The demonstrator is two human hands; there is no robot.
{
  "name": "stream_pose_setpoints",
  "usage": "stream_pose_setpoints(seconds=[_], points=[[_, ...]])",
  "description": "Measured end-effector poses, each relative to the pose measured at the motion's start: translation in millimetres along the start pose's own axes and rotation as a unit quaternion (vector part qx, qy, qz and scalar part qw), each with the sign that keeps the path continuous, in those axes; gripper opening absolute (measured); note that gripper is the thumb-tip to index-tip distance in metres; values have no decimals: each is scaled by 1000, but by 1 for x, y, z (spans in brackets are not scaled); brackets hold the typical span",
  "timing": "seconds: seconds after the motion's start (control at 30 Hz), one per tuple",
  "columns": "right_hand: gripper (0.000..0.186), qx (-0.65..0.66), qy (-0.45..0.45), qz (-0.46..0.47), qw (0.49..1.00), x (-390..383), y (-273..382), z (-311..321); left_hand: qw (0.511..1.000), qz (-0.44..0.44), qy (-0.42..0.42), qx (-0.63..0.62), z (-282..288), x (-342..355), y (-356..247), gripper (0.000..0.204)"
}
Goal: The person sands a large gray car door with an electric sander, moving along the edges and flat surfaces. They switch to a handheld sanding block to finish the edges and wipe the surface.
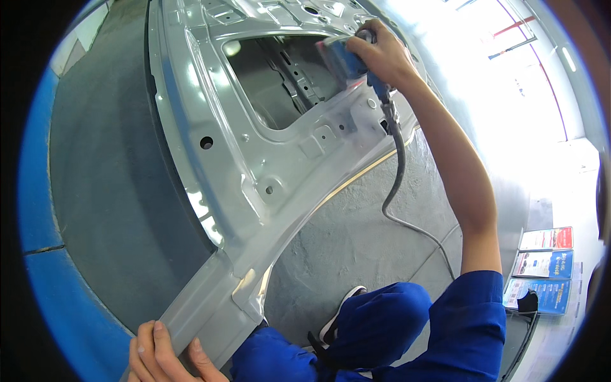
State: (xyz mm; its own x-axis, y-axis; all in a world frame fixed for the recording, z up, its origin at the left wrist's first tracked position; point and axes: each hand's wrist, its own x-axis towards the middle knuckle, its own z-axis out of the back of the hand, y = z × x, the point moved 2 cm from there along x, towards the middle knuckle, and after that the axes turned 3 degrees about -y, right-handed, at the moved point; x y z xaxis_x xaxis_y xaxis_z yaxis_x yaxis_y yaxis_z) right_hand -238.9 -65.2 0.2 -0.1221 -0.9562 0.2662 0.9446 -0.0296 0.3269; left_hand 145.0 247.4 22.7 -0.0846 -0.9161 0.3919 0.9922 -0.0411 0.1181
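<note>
A grey car body panel stretches from the lower left to the top of the head view, with a large window-like opening and several small holes. My right hand is closed round a blue power sander, which is smeared by motion. The sander sits at the panel's right side, beside the opening, over a paler, dull patch. From its lower end runs a grey hose. At the lower left, my left hand grips the panel's narrow end section, fingers on one side and thumb on the other.
Yellowish tape follows the panel's curved edge. My bent legs in blue trousers are just below it. The hose trails over the grey floor. Printed boards stand at the right, and a blue floor strip curves along the left.
</note>
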Motion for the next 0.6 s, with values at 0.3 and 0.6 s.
stream_pose_setpoints(seconds=[0.3,0.6], points=[[70,6,26,9,1000,41,-17,1,1000,5,2,8,4,7,4,47],[68,11,37,14,999,48,-65,9,999,12,42,26,9,19,-8,46]])
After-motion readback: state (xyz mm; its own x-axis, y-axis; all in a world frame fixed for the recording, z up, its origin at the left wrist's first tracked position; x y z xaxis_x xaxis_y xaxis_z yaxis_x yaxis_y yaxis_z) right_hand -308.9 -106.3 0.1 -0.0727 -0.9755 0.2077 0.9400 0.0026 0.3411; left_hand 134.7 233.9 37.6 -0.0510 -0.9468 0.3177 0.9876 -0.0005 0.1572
